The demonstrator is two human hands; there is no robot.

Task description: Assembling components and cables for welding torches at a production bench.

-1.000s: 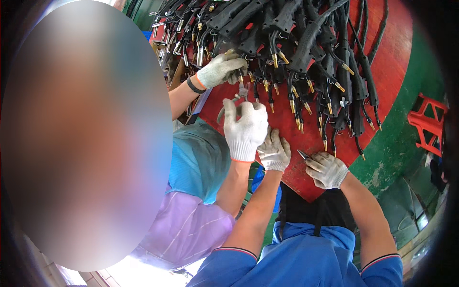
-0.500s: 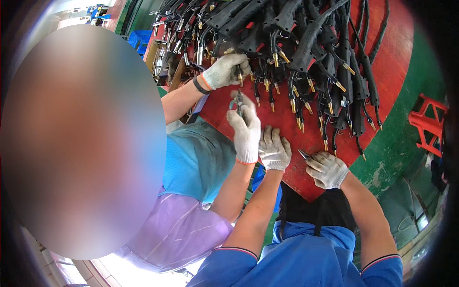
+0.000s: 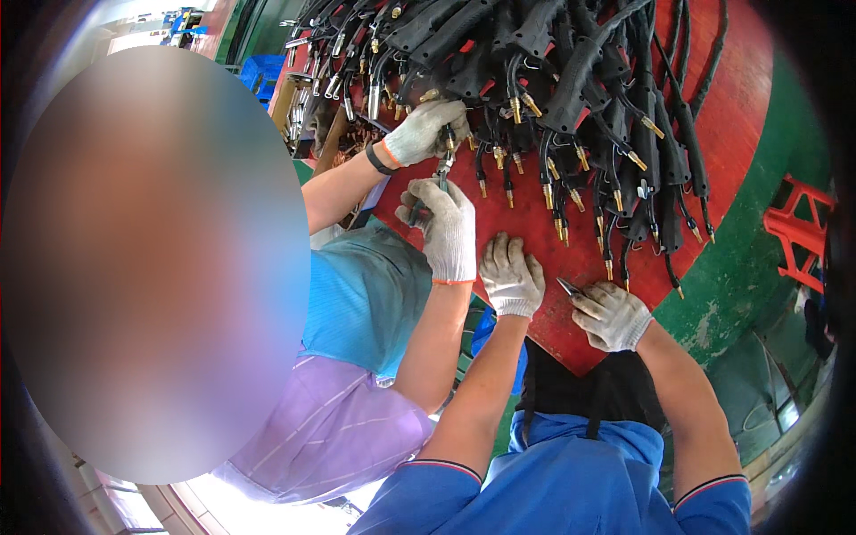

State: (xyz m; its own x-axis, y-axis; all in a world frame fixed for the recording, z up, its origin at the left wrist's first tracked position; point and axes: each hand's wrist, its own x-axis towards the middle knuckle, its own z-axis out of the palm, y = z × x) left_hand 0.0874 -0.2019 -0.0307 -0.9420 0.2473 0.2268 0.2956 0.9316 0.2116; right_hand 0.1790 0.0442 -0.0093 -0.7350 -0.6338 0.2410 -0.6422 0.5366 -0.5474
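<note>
One red counter (image 3: pixel 571 337) carries a heap of black welding torches (image 3: pixel 571 94), reaching its right edge. Left hand (image 3: pixel 512 278), gloved: lies left of the near corner; fingers extended, grip apart. Right hand (image 3: pixel 612 317), gloved: lies right of the near corner; grip closed round a metal tool (image 3: pixel 568 287), pointed end projecting over the counter toward the left hand.

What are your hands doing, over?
Left hand: open on red table. Right hand: holding pointed tool. Black torches ahead. Co-worker's gloved hand close by left.
</note>
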